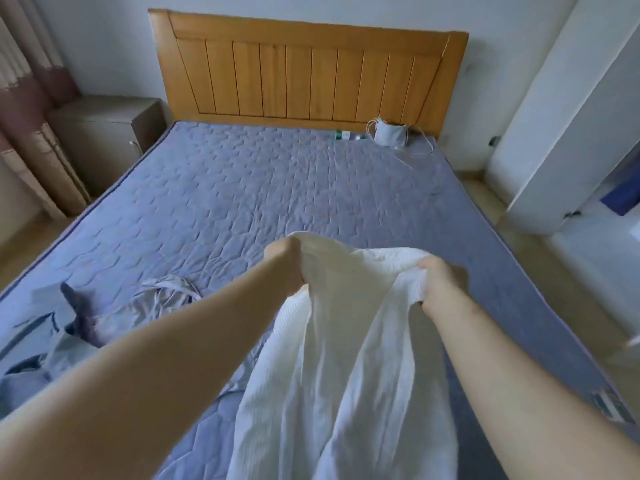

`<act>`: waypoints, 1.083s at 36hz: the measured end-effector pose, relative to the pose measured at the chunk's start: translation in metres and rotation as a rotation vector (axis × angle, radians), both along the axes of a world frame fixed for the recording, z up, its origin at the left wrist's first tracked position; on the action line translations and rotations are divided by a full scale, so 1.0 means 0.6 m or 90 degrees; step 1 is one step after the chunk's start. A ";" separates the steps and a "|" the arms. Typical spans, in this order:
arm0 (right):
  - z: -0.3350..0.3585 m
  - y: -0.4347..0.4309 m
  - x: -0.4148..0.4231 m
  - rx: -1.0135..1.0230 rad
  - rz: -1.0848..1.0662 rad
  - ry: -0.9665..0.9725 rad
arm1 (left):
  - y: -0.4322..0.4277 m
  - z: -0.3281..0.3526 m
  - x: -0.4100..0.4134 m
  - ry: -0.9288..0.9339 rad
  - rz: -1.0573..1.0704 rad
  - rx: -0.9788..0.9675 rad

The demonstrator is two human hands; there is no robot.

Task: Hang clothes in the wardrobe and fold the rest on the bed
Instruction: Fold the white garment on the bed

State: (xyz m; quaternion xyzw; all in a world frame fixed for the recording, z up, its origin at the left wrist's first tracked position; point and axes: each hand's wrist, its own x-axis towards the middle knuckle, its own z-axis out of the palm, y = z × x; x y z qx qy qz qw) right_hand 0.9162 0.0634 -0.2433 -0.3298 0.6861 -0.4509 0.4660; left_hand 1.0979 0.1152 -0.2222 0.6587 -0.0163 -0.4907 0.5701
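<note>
white garment (346, 341) hangs nearest you, its upper edge bunched in both fists: your left hand (287, 261) and right hand (440, 282) each have fingers clamped on the cloth, holding it above the bed (242, 188), neither folded nor hung yet. just past your left arm a loose heap of grey-blue clothes (104, 317) waits unfolded, so by my judgement most of the task is left. farther right, what looks like the wardrobe (554, 133) hides its inside.

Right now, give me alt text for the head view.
A white garment, gripped by the left hand and right hand, hangs over a blue quilted mattress. At its left edge lie grey-blue clothes; a wooden headboard stands beyond.
</note>
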 end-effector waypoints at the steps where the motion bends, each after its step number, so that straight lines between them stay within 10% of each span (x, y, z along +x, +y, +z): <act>1: -0.028 -0.026 0.006 0.013 0.006 0.004 | -0.034 -0.036 0.006 -0.005 0.004 0.013; 14: -0.269 -0.274 0.099 0.004 0.077 -0.101 | -0.271 -0.266 0.067 0.016 0.012 -0.014; 19: -0.338 -0.282 0.122 0.063 0.247 -0.225 | -0.274 -0.340 0.069 0.000 -0.204 -0.059; 30: -0.440 -0.055 0.146 0.250 0.358 -0.144 | -0.039 -0.507 0.119 -0.441 -0.526 0.288; 39: -0.505 0.166 0.188 0.372 0.401 -0.065 | 0.175 -0.586 0.146 -0.369 -0.551 0.442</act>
